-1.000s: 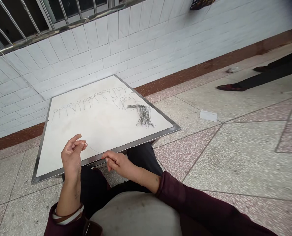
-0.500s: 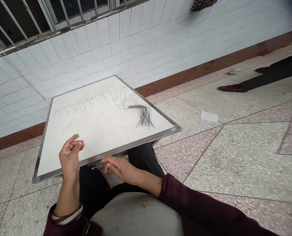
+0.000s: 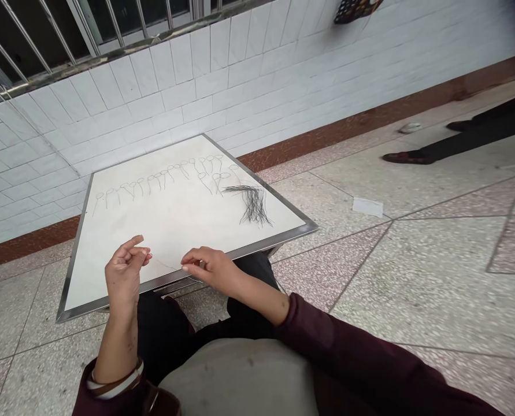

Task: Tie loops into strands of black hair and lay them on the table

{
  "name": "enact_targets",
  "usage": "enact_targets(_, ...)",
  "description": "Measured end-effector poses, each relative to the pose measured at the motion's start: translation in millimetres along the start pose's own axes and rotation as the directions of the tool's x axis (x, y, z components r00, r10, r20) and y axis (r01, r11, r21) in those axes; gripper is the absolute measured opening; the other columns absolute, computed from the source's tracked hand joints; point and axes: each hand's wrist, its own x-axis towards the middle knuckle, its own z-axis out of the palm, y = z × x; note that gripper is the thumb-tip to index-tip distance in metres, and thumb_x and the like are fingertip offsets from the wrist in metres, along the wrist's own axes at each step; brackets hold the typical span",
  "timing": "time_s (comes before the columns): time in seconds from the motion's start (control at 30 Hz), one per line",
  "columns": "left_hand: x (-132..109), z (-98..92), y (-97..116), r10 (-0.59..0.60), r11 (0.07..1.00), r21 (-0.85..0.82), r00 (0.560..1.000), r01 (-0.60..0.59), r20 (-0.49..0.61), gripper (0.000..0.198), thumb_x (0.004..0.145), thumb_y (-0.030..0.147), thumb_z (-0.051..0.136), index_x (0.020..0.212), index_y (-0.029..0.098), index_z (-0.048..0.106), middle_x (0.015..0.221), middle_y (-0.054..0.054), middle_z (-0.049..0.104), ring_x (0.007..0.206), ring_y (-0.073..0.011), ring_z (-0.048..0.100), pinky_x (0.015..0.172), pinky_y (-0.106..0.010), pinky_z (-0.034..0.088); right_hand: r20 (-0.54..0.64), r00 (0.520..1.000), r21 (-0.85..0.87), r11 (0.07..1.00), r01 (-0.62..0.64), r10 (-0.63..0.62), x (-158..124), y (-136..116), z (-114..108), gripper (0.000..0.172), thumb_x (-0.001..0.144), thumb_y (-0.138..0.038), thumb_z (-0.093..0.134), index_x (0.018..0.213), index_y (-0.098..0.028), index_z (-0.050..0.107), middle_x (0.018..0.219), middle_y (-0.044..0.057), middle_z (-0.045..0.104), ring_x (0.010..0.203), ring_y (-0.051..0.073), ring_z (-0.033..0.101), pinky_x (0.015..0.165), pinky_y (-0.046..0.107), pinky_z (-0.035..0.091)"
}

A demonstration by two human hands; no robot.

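A thin strand (image 3: 167,265) runs between my two hands over the near edge of a white, metal-rimmed table (image 3: 110,300). My left hand (image 3: 125,271) pinches one end with thumb and fingertips. My right hand (image 3: 207,267) pinches the other end, fingers curled. A loose bundle of dark strands (image 3: 252,202) lies near the table's right edge. A row of several small looped strands (image 3: 162,176) is laid out along the far side of the table.
A white tiled wall (image 3: 240,75) with a barred window rises behind the table. Terrazzo floor spreads to the right, with a scrap of paper (image 3: 367,206) on it. Another person's dark trouser legs and shoes (image 3: 407,156) reach in at the upper right.
My right hand has moved up from below the table's edge to over it, nearer my left hand. The strand between them is shorter. My left hand has hardly moved.
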Motion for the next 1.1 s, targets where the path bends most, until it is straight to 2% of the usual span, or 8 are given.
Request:
enact_targets(0.3,-3.2,5.1,-1.3,-0.007,1.0,0.026,1.0,0.007,-0.011,0.038,0.067,0.032,0.076,0.102,0.017,0.07,0.08,-0.003,0.07,0.069,-0.0144,0.066,0.065,-0.027,0.052,-0.072,0.964,-0.29,0.93,0.226,-0.256,-4.3,1.8,25.5,0.011,0.092,-0.025,0.056,0.094,-0.021,0.066,0.082,0.004,0.068,0.082,0.017,0.059,0.069,0.026,0.044)
enact_targets(0.47,-3.4,9.2,-5.7,-0.011,1.0,-0.029,0.999,0.01,-0.044,0.035,0.064,0.03,0.077,0.096,0.015,0.07,0.086,-0.004,0.071,0.068,-0.0137,0.065,0.065,-0.028,0.053,-0.003,0.927,-0.469,0.82,0.329,-0.374,-8.6,1.5,27.9,0.022,0.096,-0.021,0.044,0.092,-0.019,0.065,0.076,0.006,0.063,0.075,0.018,0.054,0.063,0.027,0.041)
enact_targets(0.53,-2.7,9.2,-7.6,0.0,0.999,-0.051,0.998,-0.004,-0.067,0.034,0.064,0.028,0.078,0.095,0.015,0.07,0.084,-0.004,0.071,0.068,-0.0134,0.065,0.065,-0.028,0.053,0.011,0.92,-0.473,0.808,0.35,-0.392,-10.1,2.1,29.8,0.022,0.097,-0.02,0.043,0.094,-0.018,0.065,0.076,0.006,0.062,0.075,0.018,0.054,0.064,0.027,0.042)
enact_targets(0.7,-0.5,3.0,-8.6,0.032,0.998,-0.052,0.995,-0.037,-0.096,0.034,0.066,0.028,0.077,0.097,0.017,0.071,0.078,-0.001,0.069,0.068,-0.0133,0.065,0.068,-0.028,0.053,-0.081,0.935,-0.303,0.902,0.308,-0.346,-13.0,9.7,31.0,0.016,0.096,-0.024,0.048,0.099,-0.019,0.063,0.085,0.005,0.067,0.083,0.017,0.06,0.072,0.027,0.049)
enact_targets(0.83,0.0,0.6,-8.8,0.041,0.998,-0.035,0.993,-0.045,-0.107,0.035,0.068,0.029,0.076,0.1,0.017,0.07,0.075,0.0,0.067,0.069,-0.0141,0.066,0.067,-0.028,0.053,-0.061,0.931,-0.354,0.88,0.318,-0.361,-14.3,13.3,29.1,0.02,0.097,-0.022,0.043,0.102,-0.019,0.062,0.087,0.007,0.068,0.083,0.019,0.06,0.074,0.03,0.051)
enact_targets(0.97,-0.6,2.4,-8.7,0.041,0.999,-0.03,0.993,-0.044,-0.11,0.034,0.069,0.029,0.076,0.1,0.017,0.07,0.075,-0.001,0.067,0.07,-0.0141,0.065,0.066,-0.027,0.052,-0.053,0.973,-0.306,0.931,0.199,-0.225,-15.0,9.9,28.3,0.022,0.097,-0.023,0.042,0.103,-0.018,0.062,0.087,0.008,0.068,0.083,0.019,0.061,0.076,0.032,0.051)
enact_targets(1.03,-1.2,3.0,-8.3,0.047,0.998,-0.032,0.992,-0.051,-0.114,0.034,0.068,0.03,0.076,0.1,0.017,0.07,0.075,-0.001,0.067,0.07,-0.014,0.065,0.065,-0.027,0.052,-0.013,0.999,-0.118,0.992,0.033,-0.035,-15.2,7.6,28.0,0.021,0.097,-0.023,0.041,0.103,-0.019,0.061,0.083,0.005,0.067,0.077,0.016,0.061,0.069,0.029,0.051)
enact_targets(1.1,-1.4,2.5,-8.1,0.053,0.998,-0.04,0.992,-0.058,-0.115,0.035,0.068,0.03,0.076,0.1,0.017,0.07,0.076,-0.001,0.067,0.07,-0.0137,0.065,0.065,-0.026,0.051,0.119,0.983,0.133,0.979,-0.152,0.137,-15.5,6.0,27.4,0.021,0.096,-0.023,0.04,0.102,-0.019,0.059,0.078,0.003,0.067,0.068,0.013,0.059,0.057,0.024,0.049)
